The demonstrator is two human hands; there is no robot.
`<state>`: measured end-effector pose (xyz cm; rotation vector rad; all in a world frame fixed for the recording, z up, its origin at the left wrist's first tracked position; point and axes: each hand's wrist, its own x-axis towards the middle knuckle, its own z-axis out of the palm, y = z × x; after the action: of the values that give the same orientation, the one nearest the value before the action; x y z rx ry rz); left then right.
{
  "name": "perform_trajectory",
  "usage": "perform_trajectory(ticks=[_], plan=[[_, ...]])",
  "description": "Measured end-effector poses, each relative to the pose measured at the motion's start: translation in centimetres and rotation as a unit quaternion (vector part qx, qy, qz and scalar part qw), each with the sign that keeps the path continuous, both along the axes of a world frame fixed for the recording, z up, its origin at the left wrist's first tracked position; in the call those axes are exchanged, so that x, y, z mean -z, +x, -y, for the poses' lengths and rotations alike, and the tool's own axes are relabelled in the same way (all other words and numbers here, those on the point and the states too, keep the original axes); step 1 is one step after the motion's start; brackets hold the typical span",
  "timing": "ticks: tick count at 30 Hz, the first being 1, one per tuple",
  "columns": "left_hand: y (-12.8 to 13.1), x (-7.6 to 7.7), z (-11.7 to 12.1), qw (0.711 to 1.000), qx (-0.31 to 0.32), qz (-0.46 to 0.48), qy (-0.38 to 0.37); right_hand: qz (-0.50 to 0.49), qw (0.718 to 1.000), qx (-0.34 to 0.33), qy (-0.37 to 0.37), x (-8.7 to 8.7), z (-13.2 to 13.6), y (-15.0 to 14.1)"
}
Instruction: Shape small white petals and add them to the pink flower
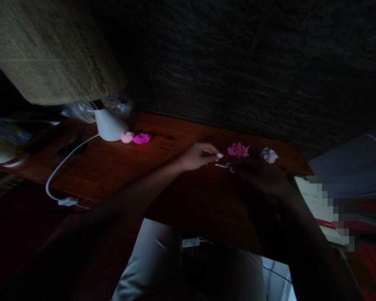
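Two bare hands nearly meet over the wooden desk (103, 167): the left hand (194, 158) has its fingers pinching a small white piece (219, 156), while a thin white strip (221, 165) juts out at the fingertips of the right hand (253, 171). Whether those right fingers grip it I cannot tell (shadow swallows nearly the whole hand).

The dimness is probably the main hazard: a pinch judged badly could squash the white piece or tear the strip, if they are as soft as they look. The right hand could also brush the pink ruffled lump (237, 150) just beyond its fingers, or the pale lump (268, 155) farther right, and dent either.

As for writing, the lampshade (59, 54) wears newsprint whose large heading seems to begin "Il G"; the rest is blurred. The booklet (313, 205) bears faint, unreadable print and a red band. No brand can be read.
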<state>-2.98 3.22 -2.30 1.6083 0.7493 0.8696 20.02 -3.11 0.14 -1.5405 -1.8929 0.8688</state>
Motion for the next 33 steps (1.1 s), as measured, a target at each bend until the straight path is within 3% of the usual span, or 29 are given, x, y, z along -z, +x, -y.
perform_trajectory(ticks=[3,7,10,18,26,33], plan=[[0.0,-0.3,0.3,0.998,0.012,0.032,-0.050,0.013,1.000,-0.017,-0.021,-0.4,0.1,0.0],[0.0,-0.4,0.6,0.995,0.014,0.054,-0.080,-0.081,0.995,0.046,0.045,-0.9,0.4,-1.2],[0.3,-0.3,0.8,0.996,0.014,0.064,-0.054,-0.177,0.982,0.061,-0.018,-0.5,0.6,-2.4],[0.8,-0.6,1.3,0.997,0.006,0.076,0.014,-0.422,0.882,0.090,-0.187,0.7,0.2,-3.2],[0.6,-1.3,2.1,0.996,0.000,0.077,0.037,-0.435,0.871,0.053,-0.220,-0.5,0.9,-3.7],[0.8,-1.7,2.7,0.995,-0.018,0.069,0.063,-0.448,0.867,0.048,-0.214,-0.1,0.8,-3.8]])
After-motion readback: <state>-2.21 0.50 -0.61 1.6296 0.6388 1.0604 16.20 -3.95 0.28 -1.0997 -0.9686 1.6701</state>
